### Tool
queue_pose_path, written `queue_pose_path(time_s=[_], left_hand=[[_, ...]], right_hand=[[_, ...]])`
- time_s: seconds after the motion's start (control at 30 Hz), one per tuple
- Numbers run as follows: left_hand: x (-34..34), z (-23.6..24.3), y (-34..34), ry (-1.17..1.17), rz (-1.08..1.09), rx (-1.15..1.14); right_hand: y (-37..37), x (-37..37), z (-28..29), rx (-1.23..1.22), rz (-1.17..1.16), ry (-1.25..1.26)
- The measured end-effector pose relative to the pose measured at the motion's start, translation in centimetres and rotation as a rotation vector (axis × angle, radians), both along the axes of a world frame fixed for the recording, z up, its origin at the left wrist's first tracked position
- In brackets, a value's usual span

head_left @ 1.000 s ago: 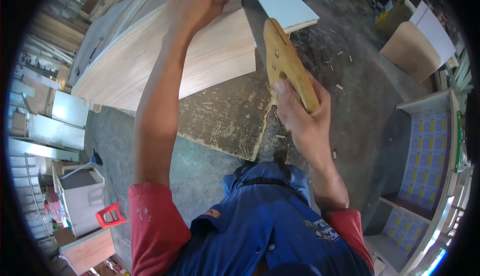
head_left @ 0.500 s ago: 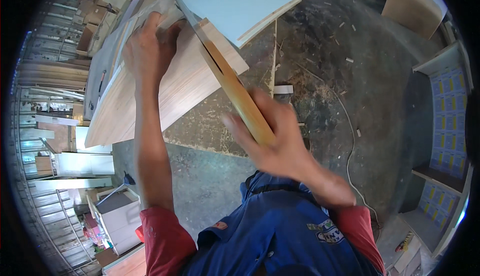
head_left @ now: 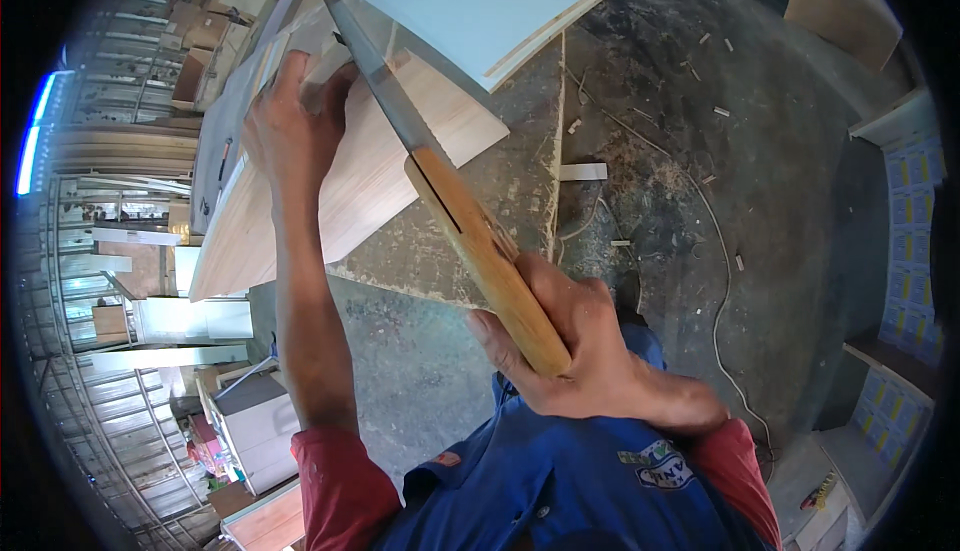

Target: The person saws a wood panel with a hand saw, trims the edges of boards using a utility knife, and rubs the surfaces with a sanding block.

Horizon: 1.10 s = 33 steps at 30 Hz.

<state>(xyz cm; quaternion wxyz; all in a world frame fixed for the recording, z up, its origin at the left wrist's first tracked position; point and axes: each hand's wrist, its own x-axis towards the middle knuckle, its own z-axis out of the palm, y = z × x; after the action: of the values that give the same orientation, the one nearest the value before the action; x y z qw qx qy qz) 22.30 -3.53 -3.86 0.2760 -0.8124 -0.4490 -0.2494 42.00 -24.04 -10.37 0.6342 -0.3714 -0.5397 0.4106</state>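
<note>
My right hand [head_left: 585,346] grips the wooden handle of a long knife [head_left: 445,191]. Its grey blade reaches up and left across a stack of light wooden boards [head_left: 350,191]. My left hand [head_left: 295,126] presses flat on the top board near its upper edge, right beside the blade. A pale blue-white panel [head_left: 480,6] lies over the far end of the stack. The boards rest on a rough grey worktop [head_left: 480,221].
The dusty concrete floor [head_left: 720,171] to the right holds wood scraps and a thin cable [head_left: 715,251]. Cabinet pieces [head_left: 895,251] stand at the right edge. White cabinets [head_left: 255,421] and stacked panels fill the left side. A wooden box [head_left: 840,6] sits top right.
My right hand has swung the knife from lying beside the boards to pointing up across them. The view has shifted, and the blue-white panel now sits closer to centre.
</note>
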Motion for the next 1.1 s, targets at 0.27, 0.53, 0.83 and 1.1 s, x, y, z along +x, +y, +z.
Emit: queue_pose_path(time_s=[0.27,0.53,0.83,1.1], left_hand=[[-0.3,0.2,0.4,0.005,0.117,-0.078],[-0.5,0.6,1.2,-0.012,0.076,-0.064],[-1.1,0.1,2.5,-0.001,0.07,0.023],[-1.2,-0.3,2.5,0.004,0.117,-0.016]], right_hand=[[1.8,-0.1,1.2,-0.096,0.087,0.016],[-1.0,0.5,0.8,-0.043,0.073,0.048],[-0.1,0.7,0.6,-0.067,0.092,0.04],[-0.2,0.4,1.0,-0.116,0.093,0.026]])
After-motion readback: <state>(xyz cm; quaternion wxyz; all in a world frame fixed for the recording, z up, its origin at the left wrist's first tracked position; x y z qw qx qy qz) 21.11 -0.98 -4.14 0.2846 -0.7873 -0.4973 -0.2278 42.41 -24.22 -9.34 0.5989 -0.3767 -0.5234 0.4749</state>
